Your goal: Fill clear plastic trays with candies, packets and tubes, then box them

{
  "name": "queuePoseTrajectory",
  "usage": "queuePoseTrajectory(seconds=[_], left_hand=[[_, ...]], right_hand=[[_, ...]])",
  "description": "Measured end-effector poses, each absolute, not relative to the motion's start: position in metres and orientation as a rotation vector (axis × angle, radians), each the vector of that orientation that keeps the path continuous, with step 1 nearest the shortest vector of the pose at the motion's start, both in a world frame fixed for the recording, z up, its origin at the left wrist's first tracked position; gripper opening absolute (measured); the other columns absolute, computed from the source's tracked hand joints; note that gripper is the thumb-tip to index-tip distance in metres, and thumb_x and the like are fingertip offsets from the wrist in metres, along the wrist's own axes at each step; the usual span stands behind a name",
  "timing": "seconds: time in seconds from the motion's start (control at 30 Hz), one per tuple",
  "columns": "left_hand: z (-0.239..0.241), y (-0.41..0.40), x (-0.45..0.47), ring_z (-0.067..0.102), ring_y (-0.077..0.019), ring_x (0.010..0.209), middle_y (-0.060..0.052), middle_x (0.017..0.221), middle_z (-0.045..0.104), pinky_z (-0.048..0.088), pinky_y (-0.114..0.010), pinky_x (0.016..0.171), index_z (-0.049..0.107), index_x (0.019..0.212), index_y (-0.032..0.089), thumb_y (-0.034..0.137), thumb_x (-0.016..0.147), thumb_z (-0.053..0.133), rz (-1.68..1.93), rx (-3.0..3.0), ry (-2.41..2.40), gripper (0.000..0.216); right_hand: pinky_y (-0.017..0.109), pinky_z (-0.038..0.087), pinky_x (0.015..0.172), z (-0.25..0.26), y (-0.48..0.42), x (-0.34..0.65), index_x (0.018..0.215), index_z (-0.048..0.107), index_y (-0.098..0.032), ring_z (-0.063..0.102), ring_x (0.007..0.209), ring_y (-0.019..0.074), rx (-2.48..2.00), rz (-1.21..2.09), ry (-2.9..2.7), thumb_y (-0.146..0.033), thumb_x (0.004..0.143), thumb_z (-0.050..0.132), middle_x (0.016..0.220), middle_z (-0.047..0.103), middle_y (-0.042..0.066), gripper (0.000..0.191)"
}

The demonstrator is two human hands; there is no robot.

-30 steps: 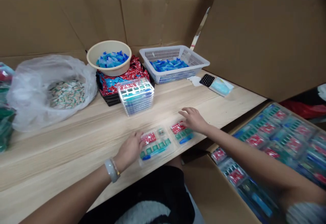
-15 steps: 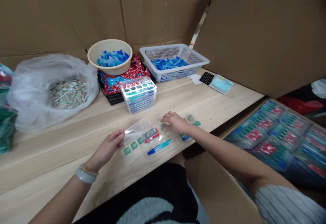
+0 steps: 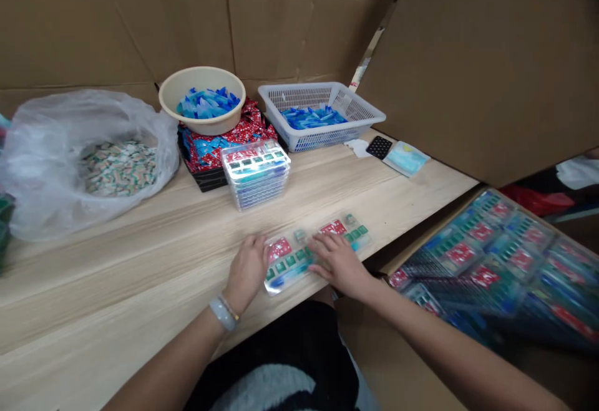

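Observation:
Two clear plastic packs lie side by side near the table's front edge. The nearer pack (image 3: 286, 262) holds a red sachet, green squares and a blue pen-like piece. My left hand (image 3: 247, 270) rests on its left end with fingers curled over the edge. My right hand (image 3: 337, 262) lies flat on its right part, fingers stretched out. The second pack (image 3: 347, 231) sits just beyond my right hand, with a red sachet and green squares inside.
A stack of filled clear packs (image 3: 256, 173) stands mid-table. Behind it are a beige bowl (image 3: 202, 98) of blue sachets, a black tray of red sachets (image 3: 219, 143), a white basket (image 3: 322, 113) and a plastic bag (image 3: 84, 155). A cardboard box of packs (image 3: 491, 255) is at right.
Half a second ago my left hand held the pack's clear lid lifted. Now the pack lies closed and flat, with both hands pressed on it.

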State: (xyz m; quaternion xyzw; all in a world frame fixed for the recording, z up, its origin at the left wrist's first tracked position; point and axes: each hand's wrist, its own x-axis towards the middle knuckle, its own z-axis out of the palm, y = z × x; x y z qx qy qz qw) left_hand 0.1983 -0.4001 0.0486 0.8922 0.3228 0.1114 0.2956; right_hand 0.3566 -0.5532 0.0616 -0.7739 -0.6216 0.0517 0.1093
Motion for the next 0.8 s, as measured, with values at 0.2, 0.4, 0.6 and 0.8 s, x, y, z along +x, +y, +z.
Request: queuePoseTrajectory(seconds=[0.2, 0.4, 0.6, 0.8], left_hand=[[0.039, -0.394, 0.184, 0.045, -0.0282, 0.103, -0.016, 0.111, 0.05, 0.037, -0.043, 0.087, 0.052, 0.11, 0.011, 0.031, 0.081, 0.039, 0.391, 2.498, 1.034, 0.037], [0.029, -0.382, 0.155, 0.059, -0.0275, 0.075, -0.008, 0.073, 0.064, 0.047, -0.037, 0.069, 0.059, 0.07, 0.016, 0.046, 0.062, 0.058, 0.303, 1.819, 0.915, 0.031], [0.049, -0.402, 0.143, 0.061, -0.0229, 0.071, -0.006, 0.074, 0.064, 0.047, -0.032, 0.062, 0.043, 0.109, 0.013, 0.04, 0.053, 0.069, 0.383, 1.255, 1.147, 0.067], [0.085, -0.416, 0.151, 0.06, -0.0226, 0.087, -0.008, 0.09, 0.066, 0.047, -0.033, 0.078, 0.057, 0.094, 0.015, 0.031, 0.058, 0.07, 0.093, 0.846, 0.865, 0.041]], right_hand=[[0.044, 0.023, 0.096, 0.045, -0.549, 0.327, 0.114, 0.054, -0.019, 0.037, 0.114, 0.0292, -2.45, 0.094, -1.73, -0.042, 0.08, 0.047, 0.125, 0.047, 0.009, 0.041], [0.044, 0.031, 0.088, 0.039, -0.525, 0.3, 0.112, 0.055, -0.014, 0.046, 0.102, 0.0305, -2.605, 0.063, -1.485, -0.036, 0.077, 0.052, 0.104, 0.059, 0.014, 0.042], [0.041, 0.036, 0.083, 0.041, -0.522, 0.282, 0.116, 0.05, -0.017, 0.047, 0.094, 0.0269, -2.472, 0.114, -1.266, -0.033, 0.076, 0.053, 0.096, 0.059, 0.01, 0.043], [0.036, 0.038, 0.086, 0.032, -0.528, 0.299, 0.118, 0.047, -0.013, 0.046, 0.101, 0.0246, -2.264, 0.147, -0.962, -0.032, 0.078, 0.048, 0.107, 0.053, 0.014, 0.044]])
